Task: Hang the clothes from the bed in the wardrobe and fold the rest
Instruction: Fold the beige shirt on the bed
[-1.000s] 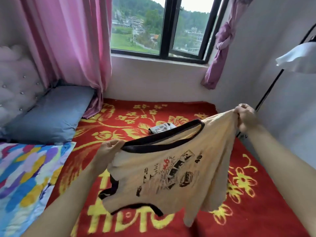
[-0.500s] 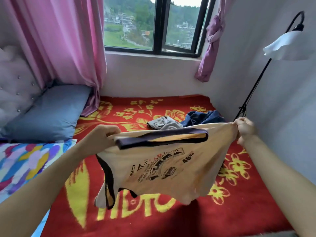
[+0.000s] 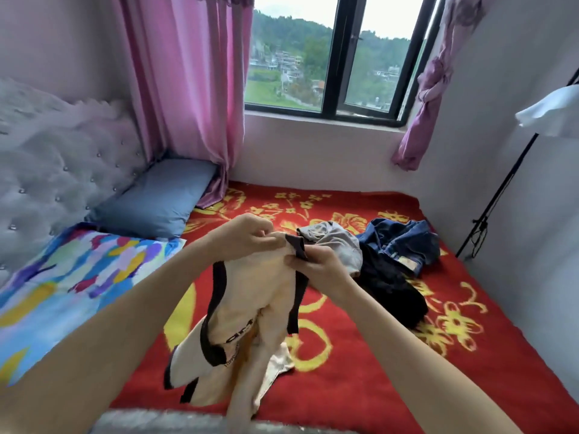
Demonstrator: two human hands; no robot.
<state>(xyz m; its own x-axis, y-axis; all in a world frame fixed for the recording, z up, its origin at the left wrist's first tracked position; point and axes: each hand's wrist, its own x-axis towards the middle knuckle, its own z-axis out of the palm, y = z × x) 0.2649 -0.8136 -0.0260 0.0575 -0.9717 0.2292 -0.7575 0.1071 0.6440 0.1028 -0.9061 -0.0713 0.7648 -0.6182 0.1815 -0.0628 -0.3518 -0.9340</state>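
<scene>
Both my forearms reach in from the lower corners of the view and converge over the bed, so that my hands sit almost knuckle to knuckle at mid-frame. My left hand, back turned up and wrist slightly raised, has its fingers curled, with thumb and fingertips pinched on the top edge of the cream T-shirt. My right hand, just beside it and a little lower, has its fingers curled inward and clamped on the shirt's black neck trim, a short piece of which stands up between the two hands. The shirt hangs bunched from both grips above the near part of the bed, its black-edged sleeve and hem draping down. Whether its lower end rests on the red blanket with yellow flowers, I cannot tell. A strip of dark print shows on one fold.

Beyond my right hand, on the blanket, lie a crumpled grey garment, a heap of blue jeans to its right and a black garment in front of the jeans, the three touching. A blue pillow rests against the tufted white headboard, with a multicoloured sheet just before it. Pink curtains flank the dark-framed window. A white-shaded floor lamp stands at the right wall.
</scene>
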